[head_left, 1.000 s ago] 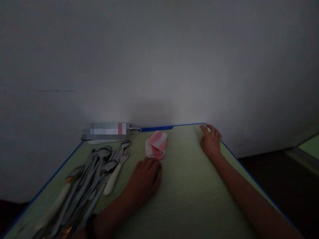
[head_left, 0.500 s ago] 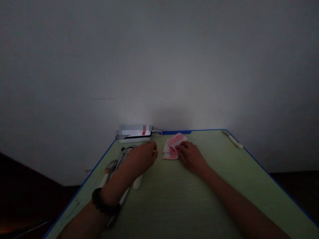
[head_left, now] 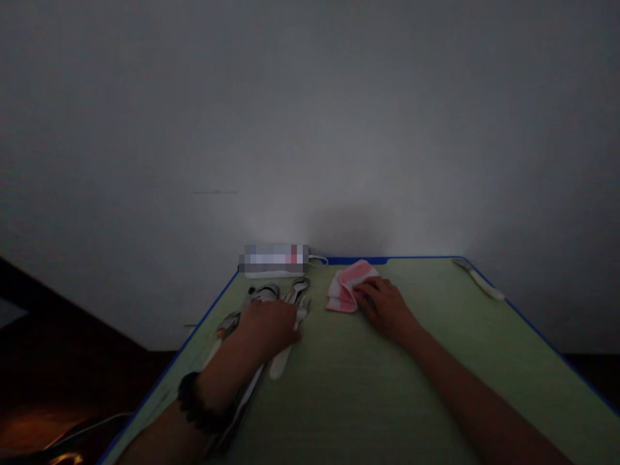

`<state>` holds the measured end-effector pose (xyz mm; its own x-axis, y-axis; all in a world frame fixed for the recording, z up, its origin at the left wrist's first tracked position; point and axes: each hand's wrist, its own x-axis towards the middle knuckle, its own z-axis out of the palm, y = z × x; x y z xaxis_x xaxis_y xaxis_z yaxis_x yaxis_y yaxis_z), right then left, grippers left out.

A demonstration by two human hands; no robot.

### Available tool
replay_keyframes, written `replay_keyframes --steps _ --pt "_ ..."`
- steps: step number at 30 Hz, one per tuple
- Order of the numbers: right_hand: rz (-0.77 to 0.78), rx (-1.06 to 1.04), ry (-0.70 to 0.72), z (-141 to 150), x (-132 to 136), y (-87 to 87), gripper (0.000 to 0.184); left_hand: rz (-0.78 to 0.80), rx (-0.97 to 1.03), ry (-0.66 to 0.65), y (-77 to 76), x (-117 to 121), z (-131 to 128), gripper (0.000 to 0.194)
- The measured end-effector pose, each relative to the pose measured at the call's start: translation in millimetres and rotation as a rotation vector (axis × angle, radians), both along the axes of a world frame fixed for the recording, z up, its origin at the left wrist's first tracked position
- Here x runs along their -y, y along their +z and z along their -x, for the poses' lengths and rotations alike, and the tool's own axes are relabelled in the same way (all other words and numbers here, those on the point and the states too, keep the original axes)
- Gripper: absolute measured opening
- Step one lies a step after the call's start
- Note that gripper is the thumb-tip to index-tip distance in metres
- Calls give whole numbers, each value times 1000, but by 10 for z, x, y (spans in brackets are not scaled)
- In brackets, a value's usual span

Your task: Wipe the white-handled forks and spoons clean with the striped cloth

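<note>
My left hand [head_left: 271, 328], with a dark beaded bracelet at its wrist, is curled low over the cutlery at the table's left. A fork [head_left: 303, 312] shows its tines just past my fingers, which appear closed around it; the exact grip is hidden. A white handle [head_left: 279, 363] sticks out below the hand. Beyond it lies a spoon [head_left: 301, 284]. More metal utensils [head_left: 267, 292] are partly covered by my hand and forearm. My right hand [head_left: 386, 308] has its fingers closed on the edge of a crumpled pink-and-white cloth [head_left: 347, 289] resting on the table.
A phone-like device [head_left: 274, 274] with a blurred screen stands at the back left, its white cable [head_left: 318, 260] running right. A white-handled utensil [head_left: 484, 284] lies along the right edge. The green table [head_left: 349, 394] has a blue rim, and a wall rises behind it.
My left hand has moved back toward me and left, uncovering the spoon and the fork's tines. My right hand stays at the cloth. The view has shifted slightly left.
</note>
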<state>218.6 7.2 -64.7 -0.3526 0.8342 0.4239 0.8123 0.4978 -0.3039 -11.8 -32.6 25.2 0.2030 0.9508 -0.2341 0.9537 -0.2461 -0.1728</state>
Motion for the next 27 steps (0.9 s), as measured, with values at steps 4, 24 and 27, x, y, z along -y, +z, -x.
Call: replay_keyframes --steps 4,24,27 --pt "-25 0 -39 36 25 22 36 -18 26 -40 -55 95 -157 29" --pt "-21 -610 -205 -152 -213 -85 6 -57 658 73 -568 209 -555 30" --pt "-34 -555 -243 -114 -200 -75 8 -53 775 67 -572 238 -536 22"
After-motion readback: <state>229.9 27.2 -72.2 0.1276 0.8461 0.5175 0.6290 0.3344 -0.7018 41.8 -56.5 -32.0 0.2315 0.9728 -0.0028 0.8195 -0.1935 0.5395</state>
